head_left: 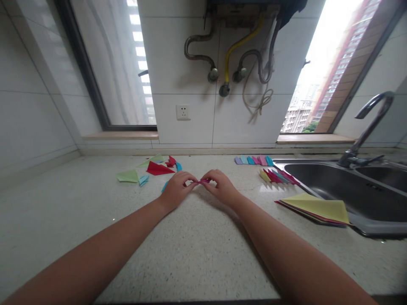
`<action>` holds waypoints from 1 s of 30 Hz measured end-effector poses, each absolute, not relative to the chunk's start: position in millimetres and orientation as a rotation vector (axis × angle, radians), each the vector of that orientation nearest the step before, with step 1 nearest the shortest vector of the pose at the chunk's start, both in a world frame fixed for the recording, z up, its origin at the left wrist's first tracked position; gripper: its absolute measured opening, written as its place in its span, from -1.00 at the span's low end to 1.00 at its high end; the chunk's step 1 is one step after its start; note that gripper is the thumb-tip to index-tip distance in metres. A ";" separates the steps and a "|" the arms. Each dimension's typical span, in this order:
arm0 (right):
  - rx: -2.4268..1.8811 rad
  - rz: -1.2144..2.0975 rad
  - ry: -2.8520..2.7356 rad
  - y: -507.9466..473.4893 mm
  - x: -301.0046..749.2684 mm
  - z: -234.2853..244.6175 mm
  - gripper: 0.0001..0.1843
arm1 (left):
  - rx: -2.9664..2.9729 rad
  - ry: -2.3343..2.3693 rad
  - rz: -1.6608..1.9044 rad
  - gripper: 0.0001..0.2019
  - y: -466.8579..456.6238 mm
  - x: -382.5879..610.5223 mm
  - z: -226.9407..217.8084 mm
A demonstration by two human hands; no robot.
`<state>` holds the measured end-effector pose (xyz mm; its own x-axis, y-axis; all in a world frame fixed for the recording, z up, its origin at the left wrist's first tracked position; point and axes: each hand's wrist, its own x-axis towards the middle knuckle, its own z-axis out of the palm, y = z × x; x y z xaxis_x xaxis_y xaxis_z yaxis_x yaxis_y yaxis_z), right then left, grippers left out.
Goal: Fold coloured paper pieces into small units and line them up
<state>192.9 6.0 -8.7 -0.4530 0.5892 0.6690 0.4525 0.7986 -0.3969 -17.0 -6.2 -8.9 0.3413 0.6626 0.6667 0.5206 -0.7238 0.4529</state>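
Both my hands meet over the middle of a speckled countertop (197, 245). My left hand (177, 188) and my right hand (220, 185) pinch the two ends of a small folded pink paper piece (201, 181) between their fingertips, just above the counter. A blue paper scrap (164, 186) peeks out from behind my left hand. Both sets of fingers are curled closed on the paper.
Folded red, green and blue papers (157, 168) lie behind my left hand. Two rows of small folded coloured pieces (254, 160) sit beside a steel sink (343, 186) with a tap (369, 127). A stack of yellow and red paper sheets (318, 208) overlaps the sink edge.
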 end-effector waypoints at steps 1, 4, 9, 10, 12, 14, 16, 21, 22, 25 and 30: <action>-0.773 0.175 -2.121 6.2 193.1 -8.0 -0.90 | 2.439 1.082 1.330 -0.85 -6.7 -16.3 -8.4; -0.791 0.130 -2.117 6.5 193.9 -6.7 -0.86 | 2.438 1.066 1.315 -0.82 -7.4 -15.2 -7.6; -0.770 0.112 -2.176 4.0 193.0 -4.6 -0.81 | 2.416 1.105 1.350 -0.83 -5.3 -16.8 -8.1; -0.762 0.109 -2.194 3.4 192.7 -4.2 -0.80 | 2.415 1.116 1.355 -0.83 -4.9 -17.2 -8.1; -0.765 0.096 -2.204 3.0 192.2 -3.8 -0.80 | 2.425 1.115 1.349 -0.83 -4.7 -17.5 -7.7; -0.796 0.074 -2.185 3.2 192.0 -4.0 -0.80 | 2.451 1.078 1.318 -0.84 -5.2 -17.2 -7.1; -0.829 0.056 -2.164 3.4 192.0 -4.1 -0.79 | 2.475 1.044 1.290 -0.85 -5.6 -17.1 -6.8; -0.786 0.070 -2.220 2.0 191.2 -1.7 -0.77 | 2.500 1.124 1.324 -0.82 -2.8 -19.7 -7.1; -0.780 0.070 -2.232 1.6 190.9 -1.1 -0.76 | 2.510 1.127 1.322 -0.82 -1.9 -20.4 -7.1; -0.809 0.054 -2.217 0.7 190.4 0.0 -0.75 | 2.525 1.100 1.314 -0.83 -0.4 -21.7 -6.6; -0.811 0.100 -2.175 0.3 191.9 0.7 -0.80 | 2.470 1.098 1.338 -0.84 -0.7 -21.9 -6.1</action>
